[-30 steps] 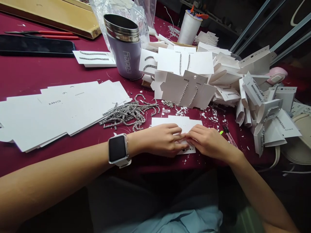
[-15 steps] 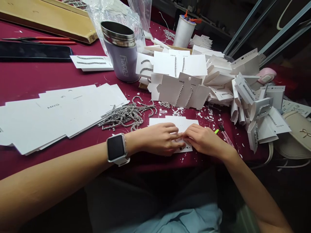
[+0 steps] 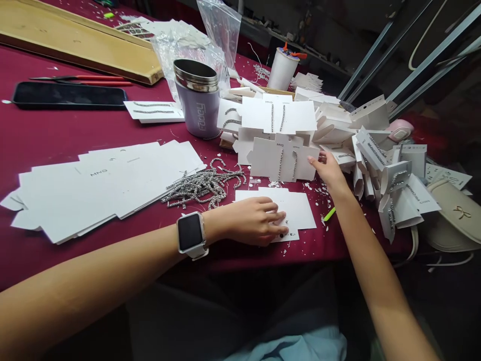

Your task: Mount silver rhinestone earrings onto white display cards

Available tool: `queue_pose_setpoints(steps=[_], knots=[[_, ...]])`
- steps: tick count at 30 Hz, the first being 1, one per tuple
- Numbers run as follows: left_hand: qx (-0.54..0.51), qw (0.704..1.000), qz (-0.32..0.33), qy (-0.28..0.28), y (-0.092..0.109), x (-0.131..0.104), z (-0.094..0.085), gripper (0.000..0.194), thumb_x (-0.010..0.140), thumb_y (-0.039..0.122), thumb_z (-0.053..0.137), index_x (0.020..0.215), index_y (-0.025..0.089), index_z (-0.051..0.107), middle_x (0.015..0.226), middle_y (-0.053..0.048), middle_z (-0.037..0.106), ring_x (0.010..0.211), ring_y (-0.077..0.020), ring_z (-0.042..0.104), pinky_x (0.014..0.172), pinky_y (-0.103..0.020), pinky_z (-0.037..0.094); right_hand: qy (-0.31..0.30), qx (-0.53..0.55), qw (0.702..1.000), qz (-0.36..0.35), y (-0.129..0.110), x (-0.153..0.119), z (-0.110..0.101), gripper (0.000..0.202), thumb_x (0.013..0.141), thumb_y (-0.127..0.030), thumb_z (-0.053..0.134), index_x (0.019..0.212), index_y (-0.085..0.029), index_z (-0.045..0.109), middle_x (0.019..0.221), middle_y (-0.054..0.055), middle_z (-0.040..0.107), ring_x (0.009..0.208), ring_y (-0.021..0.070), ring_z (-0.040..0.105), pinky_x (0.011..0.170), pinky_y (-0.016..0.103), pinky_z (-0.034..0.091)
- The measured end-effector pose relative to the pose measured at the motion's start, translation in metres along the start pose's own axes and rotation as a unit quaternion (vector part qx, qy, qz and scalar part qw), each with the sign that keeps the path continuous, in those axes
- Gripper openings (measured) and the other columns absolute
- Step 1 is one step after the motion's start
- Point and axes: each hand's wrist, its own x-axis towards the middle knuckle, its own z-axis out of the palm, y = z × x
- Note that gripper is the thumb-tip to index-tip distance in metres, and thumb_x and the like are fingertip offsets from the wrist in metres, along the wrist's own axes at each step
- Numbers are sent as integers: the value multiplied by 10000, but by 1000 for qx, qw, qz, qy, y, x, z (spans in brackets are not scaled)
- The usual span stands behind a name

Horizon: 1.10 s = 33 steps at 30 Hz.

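My left hand (image 3: 261,220), with a watch (image 3: 191,233) on the wrist, rests palm down with fingers spread over a flat white die-cut card (image 3: 298,205) near the table's front edge. My right hand (image 3: 327,169) reaches forward. Its thumb and index finger pinch the right edge of an upright earring card (image 3: 263,159) printed MNG, on which two silver rhinestone chains hang. Beside my left forearm lies a tangled pile of silver rhinestone chains (image 3: 206,184). A stack of flat white printed cards (image 3: 108,185) spreads out on the left.
Behind stands a purple tumbler (image 3: 197,105), near a phone (image 3: 71,96) and a wooden tray (image 3: 82,45). Several folded earring cards (image 3: 370,150) heap up at right, beside a beige bag (image 3: 456,215). Paper scraps and a green stick (image 3: 329,214) lie on the red cloth.
My right hand has left the flat card and moved forward to the upright earring card's right edge. My left hand stays on the flat card. The view has shifted slightly.
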Motion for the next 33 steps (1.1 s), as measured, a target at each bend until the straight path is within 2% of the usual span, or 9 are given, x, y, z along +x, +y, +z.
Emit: queue_pose_setpoints(steps=[6, 13, 16, 20, 23, 26, 28, 30, 33], knots=[[-1, 1000, -2, -5, 1, 0, -1, 291, 887, 268, 396, 1115, 228, 571, 1125, -33, 618, 869, -176, 578, 775, -300, 436, -33, 115, 993, -4, -14, -9, -23, 282, 685, -436, 602, 818, -206, 508, 802, 21, 581, 734, 148, 573, 662, 331, 505], [-10, 1000, -7, -23, 1, 0, -2, 299, 887, 261, 389, 1125, 229, 567, 1143, -59, 607, 891, -175, 569, 801, -310, 442, -68, 209, 975, 7, -80, 24, -69, 81, 731, -189, 615, 733, -212, 538, 736, -32, 542, 597, 64, 520, 546, 246, 458], [-21, 999, -7, -23, 1, 0, -2, 302, 888, 262, 387, 1124, 227, 571, 1152, -55, 604, 890, -178, 572, 784, -307, 447, -28, 219, 975, 31, -100, 48, -62, 46, 791, -169, 560, 832, -191, 559, 834, -25, 554, 673, 55, 548, 629, 240, 492], [-23, 999, -8, -21, 0, -1, -2, 311, 899, 259, 368, 1133, 221, 569, 1154, -43, 605, 893, -179, 574, 776, -303, 444, -11, 191, 977, 95, -104, 73, -34, 298, 848, -233, 519, 1124, -122, 500, 1076, 56, 558, 896, 117, 578, 786, 314, 488], [-24, 999, -10, -21, 0, -1, -1, 309, 900, 264, 372, 1137, 225, 565, 1162, -39, 601, 910, -178, 568, 780, -300, 436, -21, 136, 981, 136, -99, 80, -17, 335, 877, -351, 463, 1148, -158, 504, 1139, 75, 543, 978, 173, 557, 815, 394, 482], [-27, 999, -10, -23, 0, -1, -1, 309, 904, 269, 364, 1139, 226, 561, 1168, -40, 597, 918, -175, 563, 787, -298, 429, 1, 76, 986, 146, -94, 80, -14, 348, 841, -282, 526, 1135, -99, 493, 1129, 111, 518, 949, 193, 547, 751, 394, 496], [-28, 999, -10, -20, 0, -1, 0, 313, 907, 271, 357, 1137, 226, 563, 1162, -38, 600, 912, -175, 563, 783, -297, 428, 56, 36, 992, 110, -94, 72, -18, 412, 786, -244, 582, 1158, -121, 454, 1184, 143, 446, 961, 219, 500, 673, 380, 509], [-27, 999, -7, -16, 0, -1, 0, 313, 903, 269, 362, 1138, 225, 564, 1154, -36, 604, 903, -177, 564, 773, -298, 431, 108, -2, 994, 8, -97, 51, -25, 421, 773, -235, 581, 1162, -194, 427, 1225, 135, 397, 960, 218, 461, 624, 350, 512], [-26, 1000, -6, -16, 0, -1, 0, 311, 895, 260, 378, 1145, 222, 560, 1150, -34, 605, 901, -177, 566, 770, -298, 435, -35, 12, 983, -178, -97, -11, -32, 197, 861, -191, 400, 1003, -211, 535, 1029, 69, 544, 748, 136, 521, 630, 323, 510]])
